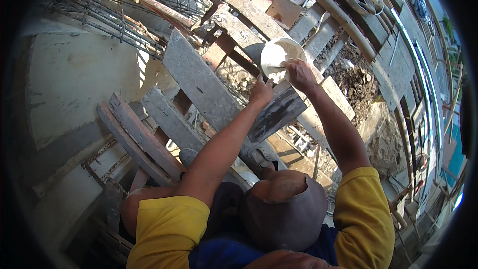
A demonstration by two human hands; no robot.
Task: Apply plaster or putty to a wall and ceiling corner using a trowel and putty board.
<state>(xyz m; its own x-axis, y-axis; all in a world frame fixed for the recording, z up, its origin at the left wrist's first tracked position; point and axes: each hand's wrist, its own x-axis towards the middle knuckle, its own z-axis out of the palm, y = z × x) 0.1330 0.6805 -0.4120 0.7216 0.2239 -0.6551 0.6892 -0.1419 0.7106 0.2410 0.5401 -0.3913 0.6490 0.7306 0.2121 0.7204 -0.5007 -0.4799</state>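
Your left hand [262, 91] is closed on the near edge of the white bowl [265, 51] in the upper centre of the frame, while your right hand [301, 75] is curled over its right side, gripping what looks like a slim tool [279, 66]. The bowl is probably stiff, light plastic weighted by the pale material inside, and a smeared rim could turn slippery, so hold the rim firmly with your thumb. Rough planks [196, 82] spread toward the left of the frame.

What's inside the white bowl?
Pale material shows inside the white bowl. The right hand covers part of the interior; whatever lies beneath that hand can't be seen.
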